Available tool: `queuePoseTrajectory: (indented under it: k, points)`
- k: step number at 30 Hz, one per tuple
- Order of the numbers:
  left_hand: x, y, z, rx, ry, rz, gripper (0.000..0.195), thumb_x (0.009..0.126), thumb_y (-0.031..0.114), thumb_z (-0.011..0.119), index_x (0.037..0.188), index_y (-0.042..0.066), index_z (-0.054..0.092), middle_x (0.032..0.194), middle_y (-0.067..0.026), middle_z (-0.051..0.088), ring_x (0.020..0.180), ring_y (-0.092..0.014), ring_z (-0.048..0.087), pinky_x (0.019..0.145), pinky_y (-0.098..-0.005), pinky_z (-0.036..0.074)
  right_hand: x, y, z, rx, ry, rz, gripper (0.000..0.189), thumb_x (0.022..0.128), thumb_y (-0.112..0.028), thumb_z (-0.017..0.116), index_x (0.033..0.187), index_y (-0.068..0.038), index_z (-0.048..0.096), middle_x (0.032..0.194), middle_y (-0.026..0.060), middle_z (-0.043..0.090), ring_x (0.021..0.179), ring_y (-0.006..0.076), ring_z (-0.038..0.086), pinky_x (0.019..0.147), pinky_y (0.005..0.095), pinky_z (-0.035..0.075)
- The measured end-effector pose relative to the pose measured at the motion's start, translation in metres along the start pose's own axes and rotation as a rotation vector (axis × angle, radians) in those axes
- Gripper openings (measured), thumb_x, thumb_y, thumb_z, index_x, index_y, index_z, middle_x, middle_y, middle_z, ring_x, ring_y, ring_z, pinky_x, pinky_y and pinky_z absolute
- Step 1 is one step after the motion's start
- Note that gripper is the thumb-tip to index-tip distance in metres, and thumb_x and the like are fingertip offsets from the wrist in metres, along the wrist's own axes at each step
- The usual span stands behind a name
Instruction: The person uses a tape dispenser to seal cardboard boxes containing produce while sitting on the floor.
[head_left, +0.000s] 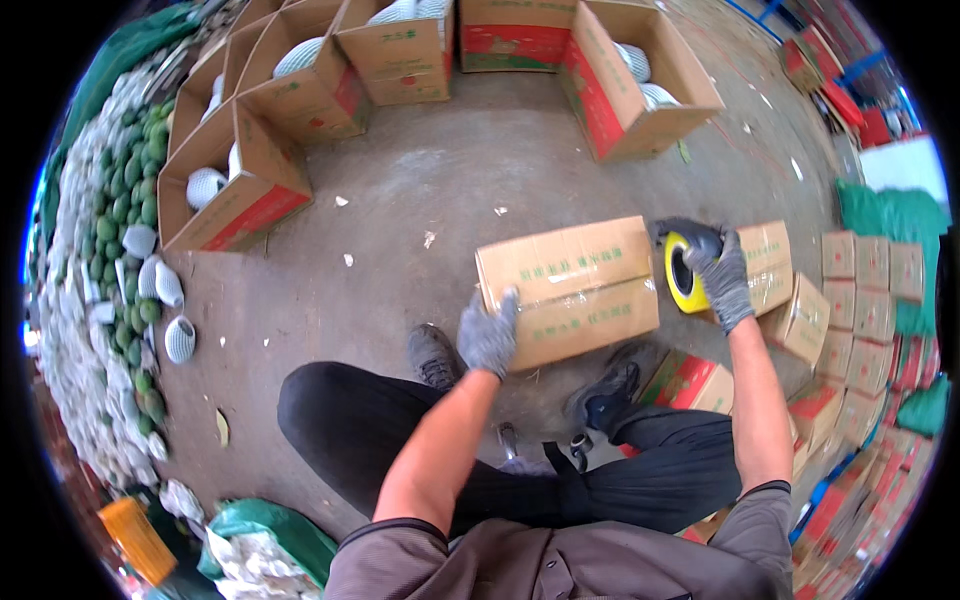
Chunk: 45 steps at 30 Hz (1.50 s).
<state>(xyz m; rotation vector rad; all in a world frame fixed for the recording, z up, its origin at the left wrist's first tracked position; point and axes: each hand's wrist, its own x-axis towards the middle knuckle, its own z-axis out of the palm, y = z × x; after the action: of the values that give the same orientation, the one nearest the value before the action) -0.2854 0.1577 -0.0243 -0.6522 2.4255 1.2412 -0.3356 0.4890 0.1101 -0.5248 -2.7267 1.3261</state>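
A closed cardboard carton (577, 262) with green printing lies before me between my feet, slightly tilted in view. Clear tape shines along its middle seam. My left hand (489, 334), in a grey knit glove, grips the carton's left end with the thumb over the top edge. Just off the carton's right end, my gloved right hand (724, 281) holds a black tape dispenser (694, 231) carrying a roll of tape with a yellow rim (697, 301). The dispenser appears apart from the carton.
Open cartons (277, 112) holding fruit in white foam nets arc across the far floor. Green fruit (124, 195) lies heaped at left beside white foam nets (82, 360). Stacked cartons (855, 322) stand at right, and another carton (686, 379) is by my right foot.
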Motion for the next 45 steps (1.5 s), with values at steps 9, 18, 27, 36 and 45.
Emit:
queuePoseTrajectory:
  k: [9,18,27,36,45]
  points:
    - [-0.014,-0.035,0.043,-0.211,0.326,0.125,0.056,0.082,0.024,0.075,0.125,-0.005,0.055,0.121,-0.0214,0.053,0.116,-0.036,0.053,0.105,-0.0432,0.04,0.175,-0.084,0.22,-0.362,-0.714,0.062,0.057,0.082,-0.044,0.072,0.116,0.002,0.067,0.114,0.0229,0.069,0.102,0.0361,0.067,0.091,0.0406,0.051]
    - [-0.014,-0.048,0.053,-0.424,0.228,0.1,0.072,0.073,0.025,0.081,0.13,-0.006,0.05,0.123,-0.0238,0.053,0.115,-0.038,0.055,0.105,-0.0446,0.042,0.235,-0.026,0.29,-0.579,-1.233,0.38,0.031,0.092,-0.039,0.062,0.11,-0.017,0.072,0.112,0.0015,0.067,0.102,0.0173,0.058,0.093,0.038,0.047]
    - [-0.008,-0.032,0.051,-0.537,0.243,0.053,0.062,0.081,0.023,0.075,0.13,-0.006,0.051,0.118,-0.0227,0.055,0.112,-0.036,0.056,0.102,-0.0423,0.043,0.108,-0.115,0.074,-0.513,-0.834,-0.177,0.031,0.094,-0.031,0.063,0.098,-0.001,0.07,0.092,0.013,0.071,0.087,0.0174,0.065,0.079,0.0352,0.051]
    - [-0.009,-0.033,0.05,-0.378,0.287,0.135,0.057,0.093,0.025,0.068,0.136,-0.007,0.049,0.124,-0.0224,0.057,0.114,-0.031,0.058,0.102,-0.0387,0.043,-0.202,0.022,0.059,-0.323,-0.442,0.393,0.071,0.076,-0.036,0.079,0.128,0.007,0.055,0.116,0.0243,0.067,0.111,0.0343,0.065,0.096,0.0411,0.05]
    - [0.02,-0.043,0.037,-0.53,0.162,0.199,0.05,0.097,0.032,0.063,0.125,-0.009,0.057,0.115,-0.021,0.066,0.102,-0.026,0.063,0.091,-0.039,0.048,-0.167,0.072,0.117,-0.253,-0.365,0.464,0.094,0.068,-0.044,0.083,0.133,0.014,0.047,0.12,0.0326,0.062,0.116,0.042,0.06,0.1,0.0427,0.047]
